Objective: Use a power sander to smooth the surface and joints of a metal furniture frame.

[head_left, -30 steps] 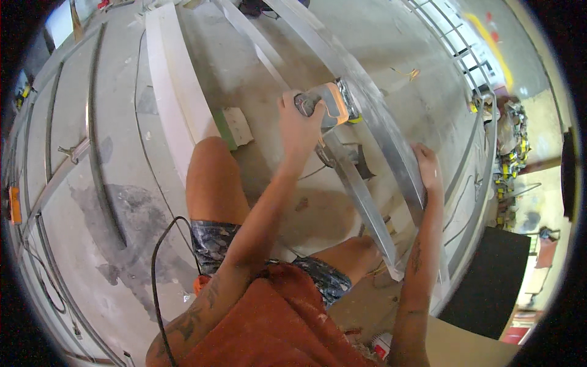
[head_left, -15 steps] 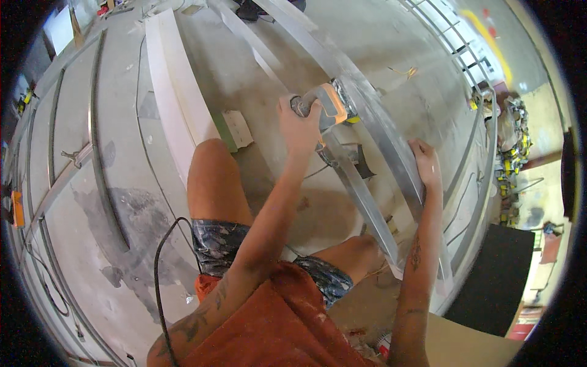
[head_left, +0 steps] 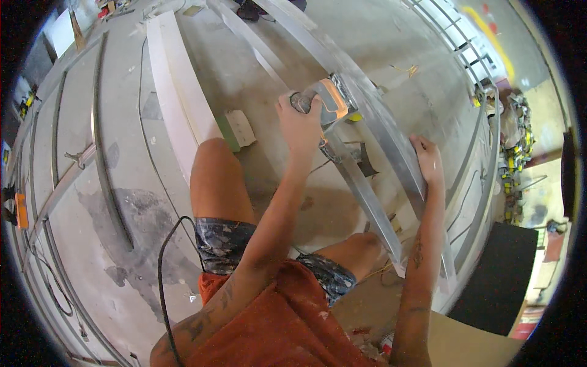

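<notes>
While the left hand [head_left: 298, 126] holds the sander [head_left: 337, 101], its fingers wrap the left end | sander: right of these fingers, at the bar [head_left: 391, 140] | right hand [head_left: 428, 160]: bent fingers at bar's right edge, grip unclear

A black panel [head_left: 498, 278] stands out at right, an orange object [head_left: 22, 211] far left

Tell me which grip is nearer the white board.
Left. The left grip, around the sander, is right of the white board; the right grip, at the metal bar, is farther right.
</notes>
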